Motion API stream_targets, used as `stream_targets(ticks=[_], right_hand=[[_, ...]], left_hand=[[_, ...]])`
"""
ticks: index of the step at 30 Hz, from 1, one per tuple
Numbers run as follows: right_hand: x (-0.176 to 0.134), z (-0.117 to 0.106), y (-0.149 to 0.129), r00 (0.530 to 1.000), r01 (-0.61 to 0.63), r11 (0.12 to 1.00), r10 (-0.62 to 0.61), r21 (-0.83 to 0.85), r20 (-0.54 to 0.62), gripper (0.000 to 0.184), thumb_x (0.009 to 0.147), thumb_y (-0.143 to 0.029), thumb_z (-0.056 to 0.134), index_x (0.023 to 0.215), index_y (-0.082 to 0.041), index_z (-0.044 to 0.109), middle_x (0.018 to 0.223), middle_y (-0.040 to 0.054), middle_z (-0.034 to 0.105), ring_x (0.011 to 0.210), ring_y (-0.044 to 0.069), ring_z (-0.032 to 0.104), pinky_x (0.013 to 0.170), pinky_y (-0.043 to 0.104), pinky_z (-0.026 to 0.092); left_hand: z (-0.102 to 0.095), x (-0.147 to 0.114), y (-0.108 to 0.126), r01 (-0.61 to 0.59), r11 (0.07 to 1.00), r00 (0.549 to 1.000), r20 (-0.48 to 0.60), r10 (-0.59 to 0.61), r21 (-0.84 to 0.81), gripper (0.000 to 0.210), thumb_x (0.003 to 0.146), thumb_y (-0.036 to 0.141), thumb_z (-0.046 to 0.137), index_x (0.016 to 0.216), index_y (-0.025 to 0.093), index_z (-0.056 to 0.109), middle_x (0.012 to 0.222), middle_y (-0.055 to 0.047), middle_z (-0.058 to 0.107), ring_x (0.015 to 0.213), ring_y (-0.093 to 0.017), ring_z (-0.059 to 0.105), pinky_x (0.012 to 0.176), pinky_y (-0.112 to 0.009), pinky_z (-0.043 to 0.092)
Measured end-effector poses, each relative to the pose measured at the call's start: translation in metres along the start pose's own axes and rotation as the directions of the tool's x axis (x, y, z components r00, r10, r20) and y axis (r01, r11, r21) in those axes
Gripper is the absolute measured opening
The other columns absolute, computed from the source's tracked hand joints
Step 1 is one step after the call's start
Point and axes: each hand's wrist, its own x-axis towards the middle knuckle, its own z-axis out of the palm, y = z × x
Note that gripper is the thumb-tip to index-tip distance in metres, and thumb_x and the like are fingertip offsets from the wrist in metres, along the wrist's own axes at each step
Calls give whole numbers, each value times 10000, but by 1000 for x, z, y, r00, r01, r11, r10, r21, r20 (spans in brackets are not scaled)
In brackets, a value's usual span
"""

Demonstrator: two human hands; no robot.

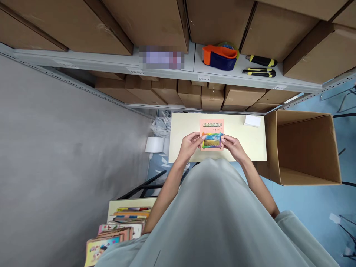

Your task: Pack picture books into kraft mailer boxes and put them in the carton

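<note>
A thin pink book (211, 129) with a landscape picture in a rainbow-coloured frame on its cover is held flat in front of me. My left hand (191, 144) grips its left edge, thumb on the cover and fingers behind. On the opposite edge my right hand (233, 145) pinches it the same way. Behind the book lies a pale yellow table (183, 126). A small white block or stack of paper (252, 120) sits at the table's far right corner.
An open cardboard box (306, 148) stands right of the table. Ahead, a grey shelf (164, 76) bears cartons, a tape dispenser (221, 58) and box cutters (260, 66). Stacked books (119, 233) are behind me on the left. A white bin-like object (154, 144) stands by the grey wall.
</note>
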Motion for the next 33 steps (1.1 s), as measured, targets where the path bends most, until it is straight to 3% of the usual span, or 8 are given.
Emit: stream_targets(ticks=[3,8,12,17,21,25,29,33], right_hand=[[4,-3,1,1000,18,1000,-18,-6,-17,604,819,-705,880,1225,-259,834,1040,32,813,904,208,727,786,334,632],[8,-2,-1,999,22,1000,-22,-1,-39,846,807,-637,907,1543,-296,668,866,-32,774,712,157,677,654,291,607],[6,-1,-6,998,-22,1000,21,-14,-52,654,850,-729,833,1293,-248,801,877,7,804,645,162,699,652,335,638],[4,0,-10,995,-62,997,65,46,-70,570,833,-758,846,1032,-230,765,1075,104,867,661,176,741,654,332,629],[2,1,-8,987,-100,995,100,5,-126,583,734,-741,927,894,-213,739,842,67,842,506,121,607,517,271,507],[-1,3,-5,980,-129,991,123,-29,-154,602,708,-777,918,741,-218,698,534,-26,642,426,95,451,444,256,383],[-2,5,-4,975,-146,989,138,-31,-172,615,688,-793,916,685,-234,660,457,-65,514,415,93,395,433,255,353],[-2,2,-3,976,-159,987,156,-2,-153,578,718,-757,905,808,-216,721,599,-7,684,439,104,503,454,256,406]], left_hand=[[-5,0,1,-5,1000,1000,8,5,5,528,752,626,951,997,176,821,888,-56,790,664,-132,607,560,-250,476],[-8,1,0,-66,998,998,-21,66,22,667,793,602,934,1305,207,769,806,0,724,648,-125,603,555,-237,474],[-12,0,0,-76,995,997,-14,78,68,548,892,664,815,1129,170,829,890,-66,790,608,-127,609,546,-270,488],[-16,-2,-3,13,1000,996,86,-15,16,510,852,625,844,1059,163,785,826,-88,814,540,-136,635,479,-251,451],[-14,-7,-4,78,992,991,104,-88,100,510,763,628,911,941,174,764,659,-18,735,415,-87,500,425,-234,399],[-10,-11,-1,121,978,990,46,-131,170,545,756,696,877,868,176,758,555,29,618,414,-76,449,412,-221,351],[-8,-11,0,132,977,990,29,-139,165,573,737,724,881,872,183,750,553,31,618,421,-79,455,420,-220,359],[-7,-10,-4,105,987,993,49,-112,125,661,752,787,855,956,168,747,670,-34,740,446,-110,555,452,-243,445]])
